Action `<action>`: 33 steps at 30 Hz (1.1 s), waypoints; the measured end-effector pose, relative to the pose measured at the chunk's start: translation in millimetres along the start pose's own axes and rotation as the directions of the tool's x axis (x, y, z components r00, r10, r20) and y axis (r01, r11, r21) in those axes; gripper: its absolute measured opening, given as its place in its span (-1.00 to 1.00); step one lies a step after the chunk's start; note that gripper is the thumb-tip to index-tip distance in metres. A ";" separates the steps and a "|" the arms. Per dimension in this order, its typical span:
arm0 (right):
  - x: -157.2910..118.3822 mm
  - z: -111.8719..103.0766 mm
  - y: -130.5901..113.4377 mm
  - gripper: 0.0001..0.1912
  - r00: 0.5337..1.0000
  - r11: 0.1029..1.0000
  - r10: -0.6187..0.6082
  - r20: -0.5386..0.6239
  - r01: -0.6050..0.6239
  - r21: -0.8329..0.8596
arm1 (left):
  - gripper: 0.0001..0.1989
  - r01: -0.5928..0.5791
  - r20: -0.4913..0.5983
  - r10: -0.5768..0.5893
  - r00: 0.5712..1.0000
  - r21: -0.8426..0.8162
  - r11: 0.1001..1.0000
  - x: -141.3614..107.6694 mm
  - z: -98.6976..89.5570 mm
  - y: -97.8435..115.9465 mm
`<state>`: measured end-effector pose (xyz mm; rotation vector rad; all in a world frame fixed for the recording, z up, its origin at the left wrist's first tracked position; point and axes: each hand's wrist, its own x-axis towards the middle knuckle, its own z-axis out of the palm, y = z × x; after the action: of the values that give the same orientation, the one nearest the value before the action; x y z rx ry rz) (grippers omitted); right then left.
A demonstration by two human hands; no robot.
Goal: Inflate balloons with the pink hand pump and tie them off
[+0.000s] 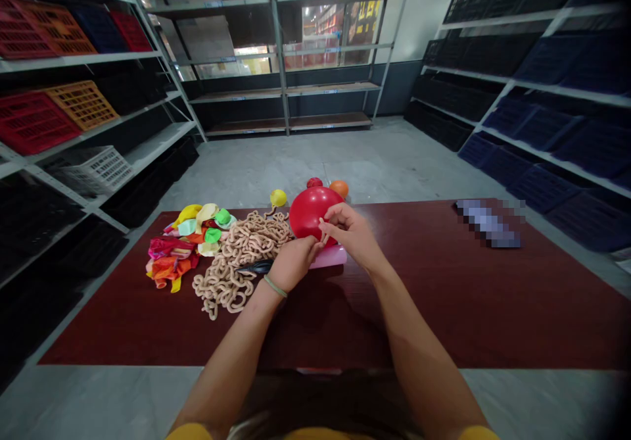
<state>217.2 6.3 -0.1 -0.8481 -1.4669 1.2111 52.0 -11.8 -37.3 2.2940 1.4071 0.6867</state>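
Note:
An inflated red balloon point(313, 207) is right in front of my hands, over the far part of the table. My left hand point(294, 259) is closed at the balloon's lower side, its fingertips pinched near the knot end. My right hand point(355, 235) is also closed, pinching what looks like a short end of beige cord against the balloon. Beneath the hands lies a pink, flat-sided object point(331, 257), partly hidden. A heap of beige cord point(241, 249) is left of my left hand, with a black-handled tool point(257, 267) on it.
Deflated balloons point(182, 246) in many colours lie on the left of the dark red table point(444, 295). Small yellow point(279, 197) and orange point(339, 189) balloons show beyond. A blurred-out object point(488, 223) is at the right. Shelves with crates point(39, 121) stand around.

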 end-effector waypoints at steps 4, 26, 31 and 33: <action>-3.8 4.6 -1.8 -0.84 1.000 0.998 -0.014 0.016 0.015 -0.053 | -0.74 -0.067 -0.027 0.071 0.997 0.139 0.988 -0.1 9.6 1.9; -2.2 0.2 14.6 -0.84 0.838 0.400 -0.522 0.158 0.405 -0.822 | -0.55 0.150 -0.129 -0.290 0.948 -0.620 0.770 5.0 -0.2 -7.9; -5.4 9.9 16.5 -0.86 0.795 0.365 -0.590 0.139 0.416 -0.833 | -0.56 0.198 -0.044 -0.393 0.919 -0.809 0.553 8.2 -1.5 -12.8; -6.9 13.6 17.4 -0.87 0.787 0.355 -0.598 0.150 0.428 -0.831 | -0.58 0.174 -0.041 -0.414 0.910 -0.867 0.468 8.9 -4.3 -13.4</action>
<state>204.3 0.8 -18.6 -0.9394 -1.9697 -0.1656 43.2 2.3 -39.0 1.1566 1.1161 1.2348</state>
